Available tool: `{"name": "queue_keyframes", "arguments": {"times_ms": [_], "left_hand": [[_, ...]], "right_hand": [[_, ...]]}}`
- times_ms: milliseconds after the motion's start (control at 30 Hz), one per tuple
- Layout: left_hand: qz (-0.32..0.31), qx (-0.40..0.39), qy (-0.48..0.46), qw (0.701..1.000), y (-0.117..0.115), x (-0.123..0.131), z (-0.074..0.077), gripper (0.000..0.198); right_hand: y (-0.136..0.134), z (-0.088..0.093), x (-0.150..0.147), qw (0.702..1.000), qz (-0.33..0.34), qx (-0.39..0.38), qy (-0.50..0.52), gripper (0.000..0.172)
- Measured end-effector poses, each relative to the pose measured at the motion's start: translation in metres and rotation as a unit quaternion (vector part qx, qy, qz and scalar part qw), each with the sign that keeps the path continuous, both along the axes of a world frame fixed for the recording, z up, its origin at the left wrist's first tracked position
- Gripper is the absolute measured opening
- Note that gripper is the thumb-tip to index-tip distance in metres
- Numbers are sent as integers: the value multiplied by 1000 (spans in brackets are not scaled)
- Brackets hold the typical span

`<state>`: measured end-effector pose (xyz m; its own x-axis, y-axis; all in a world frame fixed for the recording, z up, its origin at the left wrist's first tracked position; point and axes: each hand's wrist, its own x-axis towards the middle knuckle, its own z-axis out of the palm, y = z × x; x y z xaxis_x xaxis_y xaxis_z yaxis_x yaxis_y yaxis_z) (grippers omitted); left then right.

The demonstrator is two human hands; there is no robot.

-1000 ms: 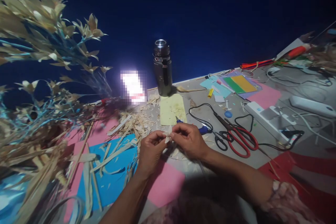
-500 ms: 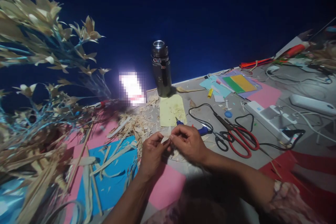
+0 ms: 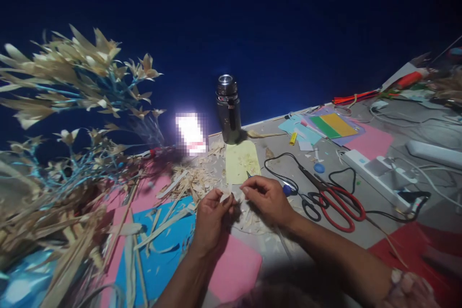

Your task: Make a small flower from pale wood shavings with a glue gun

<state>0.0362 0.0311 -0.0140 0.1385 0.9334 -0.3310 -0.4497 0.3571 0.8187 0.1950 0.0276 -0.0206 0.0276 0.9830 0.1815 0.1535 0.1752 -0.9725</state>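
Note:
My left hand (image 3: 210, 219) pinches a small pale husk piece (image 3: 226, 196) between thumb and fingers. Close beside it on the right, my right hand (image 3: 271, 200) has its thumb and fingertips pressed together; what lies in them, if anything, is too small to make out. Beyond the hands lies a yellow sheet (image 3: 241, 159) dotted with crumbs. A blue-handled tool (image 3: 287, 189) is partly hidden behind my right hand. Large red-handled scissors (image 3: 341, 207) and a small black pair of scissors (image 3: 311, 206) lie to the right.
A dark flask (image 3: 230, 118) stands behind the yellow sheet. Husk scraps (image 3: 195, 178) and a blue sheet (image 3: 162, 231) lie leftward, below a branching bunch of dried flowers (image 3: 97, 72). At right are a power strip (image 3: 375, 173), cables and coloured sheets (image 3: 335, 125). A bright pixelated patch glows left of the flask.
My hands have drawn slightly apart, and more of the pale husk piece shows in my left fingers. The whole view has shifted, so things sit lower and farther right.

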Motion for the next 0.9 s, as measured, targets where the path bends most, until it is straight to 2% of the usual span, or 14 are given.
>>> {"name": "queue_keyframes", "arguments": {"times_ms": [133, 200, 233, 300, 367, 400, 467, 567, 700, 800, 900], "left_hand": [[-7, 30, 21, 999, -10, -14, 23, 33], [-16, 36, 24, 999, -19, -23, 29, 30], [-1, 39, 31, 999, -24, -27, 30, 30], [23, 41, 53, 997, -32, -34, 28, 31], [47, 27, 75, 996, -36, -40, 21, 33], [56, 17, 81, 995, -37, -43, 17, 34], [74, 0, 86, 994, -37, -47, 11, 35], [97, -10, 76, 992, -36, -53, 8, 35], [109, -24, 32, 993, -33, -57, 11, 36], [107, -30, -10, 994, -30, -58, 12, 37], [122, -55, -33, 991, -26, -59, 9, 39]], "right_hand": [[8, -4, 7, 999, -9, -36, -1, 21], [13, -5, 10, 999, 1, -51, -18, 22], [15, -5, 11, 998, 10, -57, -38, 22], [20, 0, 12, 991, 37, -58, -114, 20], [29, 10, 10, 967, 63, -41, -243, 18], [36, 16, 8, 946, 73, -29, -315, 18], [57, 28, 2, 884, 72, -13, -462, 20], [98, 33, -12, 858, 59, -25, -509, 20], [146, 19, -31, 837, 65, -32, -543, 20], [163, 8, -42, 829, 72, -27, -554, 21], [169, 2, -49, 825, 73, -25, -560, 26]]}}
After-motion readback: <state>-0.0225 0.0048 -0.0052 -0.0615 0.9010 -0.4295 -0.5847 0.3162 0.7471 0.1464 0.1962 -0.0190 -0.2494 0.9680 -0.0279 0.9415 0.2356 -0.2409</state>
